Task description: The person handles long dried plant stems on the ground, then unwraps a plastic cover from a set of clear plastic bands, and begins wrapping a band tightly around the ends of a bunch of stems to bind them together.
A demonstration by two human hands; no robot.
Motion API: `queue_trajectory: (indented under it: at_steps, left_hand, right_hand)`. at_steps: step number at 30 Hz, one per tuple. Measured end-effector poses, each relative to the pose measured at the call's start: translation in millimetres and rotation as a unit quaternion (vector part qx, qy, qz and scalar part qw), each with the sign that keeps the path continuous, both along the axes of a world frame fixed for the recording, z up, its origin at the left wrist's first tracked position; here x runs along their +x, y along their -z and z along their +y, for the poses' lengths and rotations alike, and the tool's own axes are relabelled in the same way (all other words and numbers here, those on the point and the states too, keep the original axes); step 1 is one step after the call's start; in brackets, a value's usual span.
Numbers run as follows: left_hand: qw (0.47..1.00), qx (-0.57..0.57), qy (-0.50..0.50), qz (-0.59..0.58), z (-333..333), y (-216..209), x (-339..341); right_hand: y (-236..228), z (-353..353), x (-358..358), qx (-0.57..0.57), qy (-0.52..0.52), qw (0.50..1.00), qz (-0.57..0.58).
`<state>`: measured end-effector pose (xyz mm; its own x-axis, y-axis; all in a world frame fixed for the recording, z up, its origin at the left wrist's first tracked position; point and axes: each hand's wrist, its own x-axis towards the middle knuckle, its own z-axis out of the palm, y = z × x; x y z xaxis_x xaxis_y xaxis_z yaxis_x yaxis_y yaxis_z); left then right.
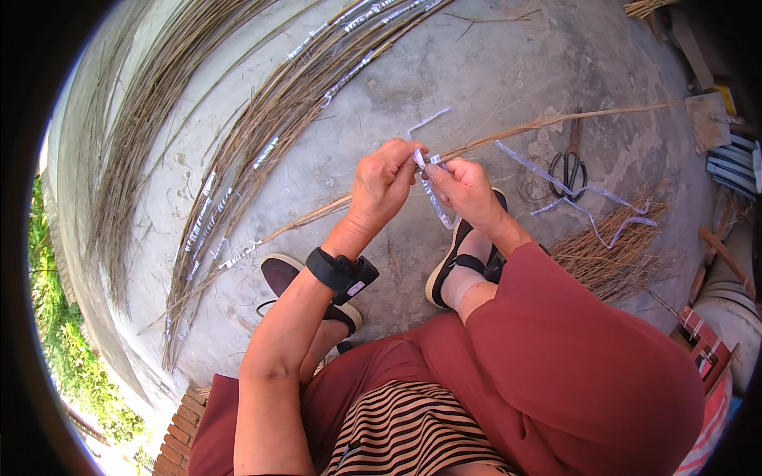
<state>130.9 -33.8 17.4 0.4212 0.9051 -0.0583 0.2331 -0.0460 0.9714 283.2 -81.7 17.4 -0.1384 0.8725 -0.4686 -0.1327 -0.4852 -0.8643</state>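
Note:
My left hand and my right hand meet in front of me, fingers closed in a pinch. Between them is a white printed plastic strip, at a thin bundle of brown twigs. One loose end of the strip sticks up beyond my left fingers; another hangs below the hands. The bundle runs slantwise from the lower left to the upper right, passing behind my hands. My fingers hide where the strip meets the twigs.
Strip-wrapped twig bundles lie on the concrete floor at left, with unwrapped twigs farther out. Black-handled scissors, loose plastic strips and a twig pile are at right. My shoes flank the work. Clutter lines the right edge.

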Motion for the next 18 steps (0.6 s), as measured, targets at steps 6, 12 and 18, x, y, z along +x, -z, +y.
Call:
queue_trajectory:
  at_steps: [6, 12, 18]
  left_hand:
    - [0.976, 0.197, -0.032, 0.082, -1, 4, 4]
    - [0.962, 0.218, -0.039, 0.16, -6, 9, 8]
    - [0.979, 0.169, -0.051, 0.102, -7, 12, 11]
  right_hand:
    - [1, -1, -5, 0.002, 0.028, 0.999, -0.022]
    - [-4, 3, -4, 0.01, 0.01, 0.997, -0.075]
    - [-5, 1, -6, -0.029, 0.067, 0.997, -0.029]
